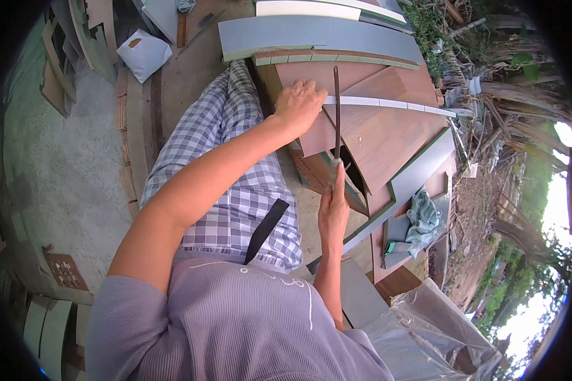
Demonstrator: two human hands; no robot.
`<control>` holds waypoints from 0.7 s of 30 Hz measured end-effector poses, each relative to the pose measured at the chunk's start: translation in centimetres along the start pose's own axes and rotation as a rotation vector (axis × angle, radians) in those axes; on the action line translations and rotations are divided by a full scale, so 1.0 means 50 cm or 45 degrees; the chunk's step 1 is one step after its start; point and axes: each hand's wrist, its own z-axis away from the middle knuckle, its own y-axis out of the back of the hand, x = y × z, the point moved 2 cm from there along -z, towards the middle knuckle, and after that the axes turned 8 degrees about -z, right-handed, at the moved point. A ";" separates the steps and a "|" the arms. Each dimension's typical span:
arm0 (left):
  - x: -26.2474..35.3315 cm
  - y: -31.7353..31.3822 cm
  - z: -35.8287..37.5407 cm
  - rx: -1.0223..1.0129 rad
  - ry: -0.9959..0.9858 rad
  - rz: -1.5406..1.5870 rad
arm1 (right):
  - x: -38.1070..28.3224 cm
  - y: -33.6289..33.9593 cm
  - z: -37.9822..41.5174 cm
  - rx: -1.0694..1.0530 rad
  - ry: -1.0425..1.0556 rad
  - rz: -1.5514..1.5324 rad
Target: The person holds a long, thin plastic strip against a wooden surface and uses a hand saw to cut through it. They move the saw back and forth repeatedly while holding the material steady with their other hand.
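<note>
My left hand [300,105] is closed over the near end of a long white strip [394,103], which has dark marks across it at intervals. The strip runs rightward over brown boards [381,136]. In my right hand [333,213] is the light handle of a hacksaw [337,117], seen nearly edge-on as a long, thin dark bar. It points away from me and crosses the strip in this view, just right of my left fingers. Most of the handle is hidden in my grip.
A long grey panel [311,37] lies beyond the strip. An angled grey-green panel [419,166] and a greenish cloth [424,216] are at the right. Clear plastic sheeting [438,330] lies lower right. A white bag [144,56] and leaning boards [86,38] stand at left.
</note>
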 end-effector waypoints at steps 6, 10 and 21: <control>0.000 0.012 0.004 0.029 0.047 0.011 | -0.065 -0.037 -0.130 0.013 0.034 -0.098; 0.011 0.009 0.012 -0.045 0.047 -0.036 | -0.044 -0.032 -0.105 0.085 0.217 -0.111; 0.016 0.005 0.020 -0.077 -0.012 0.029 | -0.022 -0.016 -0.006 0.067 0.058 -0.010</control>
